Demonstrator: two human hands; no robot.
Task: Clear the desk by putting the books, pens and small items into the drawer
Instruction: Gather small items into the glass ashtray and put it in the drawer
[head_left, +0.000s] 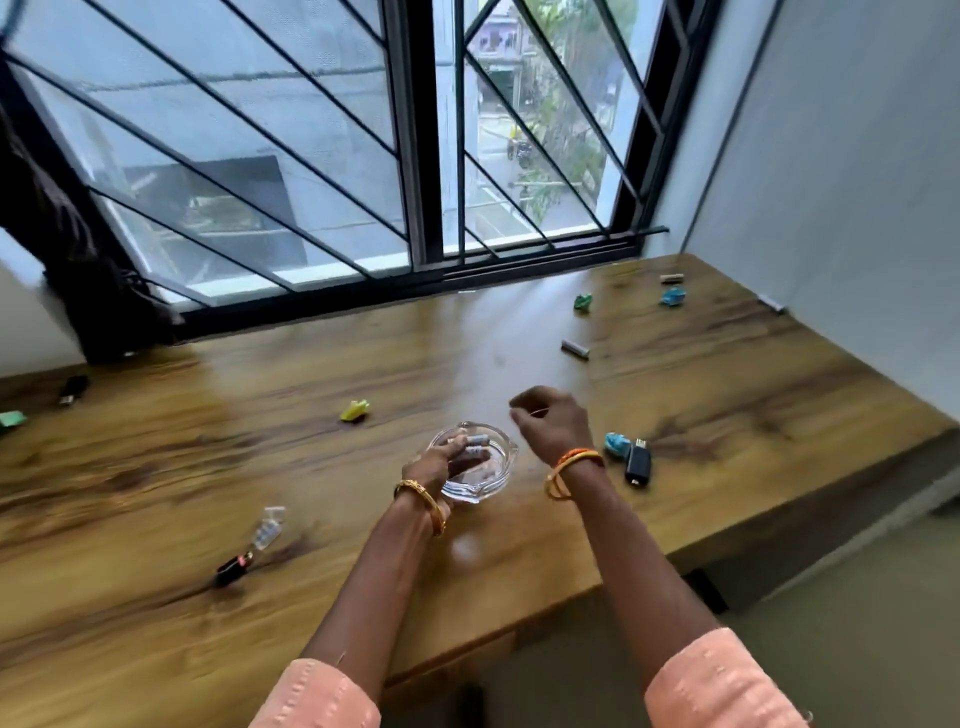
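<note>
Resting in glass dish (498, 483) beside small cylinders (475, 446): left hand (436, 462), fingers straight; right hand (550, 423) loosely curled, empty.

Wood-grain desk (753, 395) fills the lower frame, glossy, catching daylight. Barred sliding window (426, 156) at 12 o'clock, black frame, diagonal grille; street and trees blurred beyond. Dark curtain (78, 249) bunched at 9 o'clock. Pale plain wall (857, 182) at 3 o'clock. Dull greenish floor (831, 623) at 5 o'clock.
</note>
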